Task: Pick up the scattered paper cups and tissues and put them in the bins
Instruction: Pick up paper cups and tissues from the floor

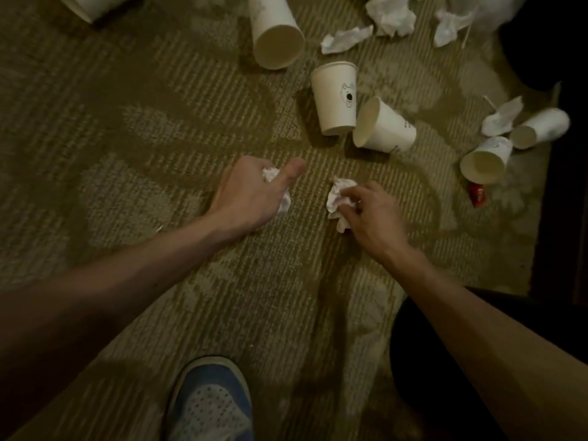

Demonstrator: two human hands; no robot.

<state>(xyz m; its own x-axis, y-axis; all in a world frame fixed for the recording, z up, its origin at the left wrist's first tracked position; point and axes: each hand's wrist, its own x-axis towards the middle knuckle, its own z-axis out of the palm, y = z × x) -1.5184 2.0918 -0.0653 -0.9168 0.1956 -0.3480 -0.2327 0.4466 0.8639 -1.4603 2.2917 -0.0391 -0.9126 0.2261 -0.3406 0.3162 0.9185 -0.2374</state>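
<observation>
I am bent over a patterned carpet (pixel 127 154), both bare arms reaching down. My left hand (pixel 251 195) is closed around a crumpled tissue (pixel 271 175). White paper shows on both sides of my thumb (pixel 294 169), which sticks out straight.

Just to the right, not touching it, my right hand (pixel 372 214) pinches a second tissue (pixel 336 200) in curled fingers (pixel 351 194). I cannot tell whether it is clear of the carpet.

Beyond my fingers lie paper cups: a cup with a small drawing (pixel 335 97), a tipped cup (pixel 386 128) just beside it, and a larger cup (pixel 275 30) farther off. Well to the right of my right fingers are two more cups (pixel 486 159) on their sides, with a small red object (pixel 477 194) close by. More loose tissues (pixel 391 14) lie farthest away. A blue and white shoe (pixel 211 402) sits nearer me than my hands.
</observation>
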